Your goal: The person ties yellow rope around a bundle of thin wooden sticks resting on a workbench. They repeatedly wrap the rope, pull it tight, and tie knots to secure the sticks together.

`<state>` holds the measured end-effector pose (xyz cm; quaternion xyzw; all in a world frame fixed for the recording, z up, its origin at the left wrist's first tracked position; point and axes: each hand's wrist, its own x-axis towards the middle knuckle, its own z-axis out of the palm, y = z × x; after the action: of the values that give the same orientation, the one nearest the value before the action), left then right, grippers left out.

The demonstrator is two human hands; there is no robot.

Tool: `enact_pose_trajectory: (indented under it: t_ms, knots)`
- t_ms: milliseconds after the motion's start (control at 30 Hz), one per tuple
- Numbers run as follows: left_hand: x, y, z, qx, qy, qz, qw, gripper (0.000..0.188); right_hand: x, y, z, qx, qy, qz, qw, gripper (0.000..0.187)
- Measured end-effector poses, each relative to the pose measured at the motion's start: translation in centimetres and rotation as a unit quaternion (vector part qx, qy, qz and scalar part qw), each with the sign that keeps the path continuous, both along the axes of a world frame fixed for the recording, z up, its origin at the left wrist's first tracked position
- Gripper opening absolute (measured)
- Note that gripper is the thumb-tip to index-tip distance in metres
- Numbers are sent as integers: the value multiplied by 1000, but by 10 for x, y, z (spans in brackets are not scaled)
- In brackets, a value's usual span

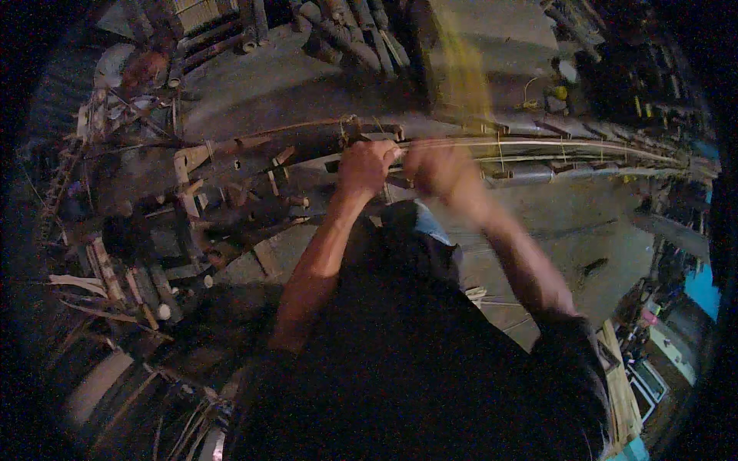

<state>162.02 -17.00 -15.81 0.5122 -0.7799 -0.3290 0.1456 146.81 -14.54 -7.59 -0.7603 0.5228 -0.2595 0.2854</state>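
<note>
Your left hand [367, 167] was closed in a fist around a bundle of long thin strips [553, 146], pale cane or split bamboo by the look of them, held straight out in front of your chest. Your right hand [434, 167] sat just beside it on the same bundle, but motion blur smeared it, so you could not tell how tightly it was closed or whether it truly gripped the strips.

The bundle's long axis ran side to side, bowed by the lens, from your hands far out to your right, where it faded into the dark rim. To the left of your fist it seemed to continue only a short way, toward a rough wooden frame [223, 180] of pegs and crossbars. So most of the length lay on the right hand's side, with the left hand nearer the frame.

Thin ties appeared to cross the strips at intervals, though they were too fine to be sure of. A yellowish blur [465, 69] rose above your right hand; what it was could not be made out. Dark poles [346, 34] lay on the ground beyond, and your dark clothing [415, 346] hid everything below the forearms.
</note>
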Motion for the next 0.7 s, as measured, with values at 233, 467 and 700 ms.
enact_pose_trajectory:
  t_ms: [233,467,700]
  knots:
    - [-8,-5,52,110,313,28,943,28,47,86,-99,159,134,201,957,22]
    - [-51,-153,-47,184,4,-28,983,45,33,101,-117,70,209,193,956,20]
    - [69,-149,38,-52,40,-77,995,35,68,124,-83,209,-85,-53,973,34]
